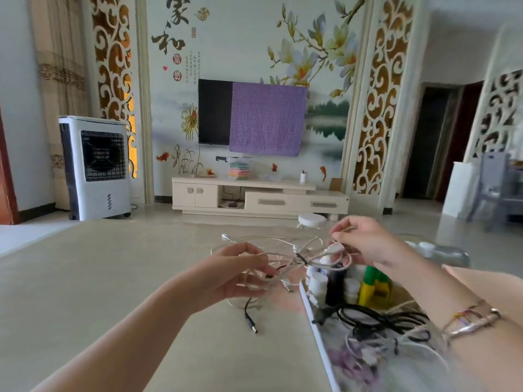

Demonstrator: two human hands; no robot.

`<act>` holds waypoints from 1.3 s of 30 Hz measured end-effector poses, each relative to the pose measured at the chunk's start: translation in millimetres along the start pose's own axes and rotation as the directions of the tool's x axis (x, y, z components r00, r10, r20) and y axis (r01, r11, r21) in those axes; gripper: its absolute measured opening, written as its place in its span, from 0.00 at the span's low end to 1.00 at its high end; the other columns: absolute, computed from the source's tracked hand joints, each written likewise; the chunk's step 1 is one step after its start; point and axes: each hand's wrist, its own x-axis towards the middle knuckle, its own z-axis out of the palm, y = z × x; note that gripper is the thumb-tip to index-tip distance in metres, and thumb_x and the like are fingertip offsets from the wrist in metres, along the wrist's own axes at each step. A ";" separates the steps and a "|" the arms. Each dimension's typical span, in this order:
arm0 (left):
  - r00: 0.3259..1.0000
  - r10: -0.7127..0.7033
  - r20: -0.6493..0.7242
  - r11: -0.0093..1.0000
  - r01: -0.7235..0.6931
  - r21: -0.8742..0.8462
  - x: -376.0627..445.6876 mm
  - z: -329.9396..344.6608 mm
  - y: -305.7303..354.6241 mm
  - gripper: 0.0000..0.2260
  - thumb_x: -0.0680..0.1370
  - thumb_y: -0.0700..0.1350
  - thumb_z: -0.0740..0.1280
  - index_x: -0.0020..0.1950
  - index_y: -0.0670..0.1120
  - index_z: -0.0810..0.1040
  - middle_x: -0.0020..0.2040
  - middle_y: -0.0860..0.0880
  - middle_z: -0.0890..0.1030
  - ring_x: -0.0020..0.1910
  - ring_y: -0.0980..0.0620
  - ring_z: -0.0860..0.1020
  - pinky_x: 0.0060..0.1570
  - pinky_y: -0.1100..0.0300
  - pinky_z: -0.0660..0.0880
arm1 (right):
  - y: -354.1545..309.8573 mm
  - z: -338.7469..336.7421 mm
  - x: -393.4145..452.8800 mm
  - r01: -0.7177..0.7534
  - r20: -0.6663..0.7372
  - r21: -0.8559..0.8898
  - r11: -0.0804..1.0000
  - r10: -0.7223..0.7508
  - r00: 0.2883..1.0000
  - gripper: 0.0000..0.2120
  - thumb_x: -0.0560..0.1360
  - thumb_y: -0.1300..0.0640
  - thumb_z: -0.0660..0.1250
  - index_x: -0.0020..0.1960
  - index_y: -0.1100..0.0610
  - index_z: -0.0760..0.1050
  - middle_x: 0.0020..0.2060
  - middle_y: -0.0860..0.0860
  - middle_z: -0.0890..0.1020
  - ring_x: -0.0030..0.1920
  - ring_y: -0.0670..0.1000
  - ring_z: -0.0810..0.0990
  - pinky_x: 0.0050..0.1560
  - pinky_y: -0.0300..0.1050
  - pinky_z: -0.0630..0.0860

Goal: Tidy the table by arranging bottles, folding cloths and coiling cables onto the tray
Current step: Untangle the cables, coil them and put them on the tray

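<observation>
Presently, left hand (240,274) and right hand (365,244) each pinch a thin, pale, looped cable (285,257), stretched nine-to-three o'clock above the tabletop (113,278).

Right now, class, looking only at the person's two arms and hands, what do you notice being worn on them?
Both forearms are bare, with no sleeves showing. The right wrist carries bracelets: thin multicoloured threads beside a pinkish, metallic-looking bangle. The left hand and right hand show no gloves; no rings can be made out, and the left wrist is bare.
</observation>
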 end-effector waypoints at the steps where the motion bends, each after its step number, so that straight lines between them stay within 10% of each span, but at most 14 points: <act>1: 1.000 0.000 -0.003 1.000 0.000 -0.004 3.8 17.4 -0.6 0.06 0.77 0.39 0.68 0.50 0.42 0.73 0.48 0.42 0.83 0.37 0.48 0.82 0.40 0.55 0.82 | 7.6 -16.6 -4.0 -0.032 -0.039 -0.025 0.999 0.031 0.999 0.03 0.77 0.66 0.65 0.46 0.61 0.74 0.43 0.61 0.81 0.32 0.55 0.83 0.26 0.43 0.77; 8: 0.997 -0.056 -0.060 0.997 0.059 0.042 25.1 118.4 -19.6 0.04 0.77 0.32 0.66 0.49 0.38 0.72 0.44 0.37 0.80 0.30 0.50 0.81 0.33 0.57 0.81 | 54.2 -85.7 -39.2 -0.209 -0.120 0.006 0.978 0.208 0.971 0.05 0.79 0.65 0.63 0.45 0.62 0.68 0.35 0.61 0.77 0.25 0.52 0.78 0.23 0.44 0.77; 12: 0.973 -0.001 -0.230 0.993 0.028 0.113 49.4 145.4 -34.8 0.04 0.77 0.34 0.66 0.50 0.37 0.75 0.44 0.38 0.80 0.36 0.46 0.80 0.41 0.55 0.81 | 80.3 -93.2 -48.7 -0.194 -0.099 -0.324 0.926 0.171 0.980 0.03 0.77 0.59 0.66 0.48 0.58 0.73 0.42 0.54 0.78 0.41 0.53 0.80 0.45 0.49 0.78; 16: 0.923 0.322 -0.210 0.519 0.014 0.855 59.9 155.5 -52.2 0.13 0.81 0.48 0.58 0.63 0.46 0.73 0.62 0.45 0.75 0.56 0.45 0.74 0.56 0.55 0.71 | 88.8 -77.1 -59.0 -0.019 -0.029 -0.691 0.722 -0.001 1.000 0.07 0.78 0.50 0.62 0.54 0.44 0.75 0.55 0.42 0.78 0.55 0.46 0.78 0.57 0.43 0.73; 19: 0.930 0.351 -0.106 0.331 -0.018 0.943 58.2 160.4 -69.2 0.17 0.83 0.51 0.52 0.68 0.49 0.70 0.67 0.48 0.71 0.63 0.43 0.68 0.62 0.54 0.66 | 90.1 -60.4 -67.9 0.101 0.116 -0.684 0.722 -0.029 0.993 0.16 0.81 0.50 0.59 0.68 0.44 0.71 0.66 0.41 0.73 0.60 0.42 0.75 0.61 0.40 0.71; 26: 0.948 0.313 0.058 0.354 -0.173 0.919 54.8 155.0 -86.4 0.17 0.83 0.49 0.52 0.68 0.49 0.73 0.65 0.48 0.75 0.63 0.47 0.73 0.62 0.56 0.70 | 96.7 -53.9 -76.3 0.111 0.173 -0.788 0.605 0.045 0.984 0.19 0.83 0.50 0.52 0.74 0.44 0.64 0.72 0.44 0.69 0.70 0.47 0.69 0.68 0.44 0.66; 32: 0.925 0.377 -0.038 0.539 -0.186 0.822 52.3 139.8 -66.8 0.13 0.82 0.46 0.56 0.56 0.45 0.79 0.50 0.46 0.82 0.47 0.48 0.79 0.47 0.58 0.75 | 80.7 -43.4 -67.7 0.113 0.085 -0.756 0.645 -0.073 0.994 0.13 0.81 0.50 0.57 0.63 0.46 0.73 0.52 0.45 0.81 0.47 0.45 0.80 0.49 0.42 0.77; 39: 0.880 0.381 -0.283 0.694 -0.070 0.717 38.6 62.7 -47.9 0.09 0.78 0.43 0.61 0.44 0.47 0.81 0.38 0.50 0.80 0.34 0.52 0.75 0.32 0.64 0.69 | 29.1 9.3 -49.1 0.225 0.109 -0.687 0.691 -0.209 0.972 0.10 0.80 0.54 0.57 0.50 0.49 0.78 0.30 0.45 0.75 0.25 0.42 0.69 0.26 0.34 0.61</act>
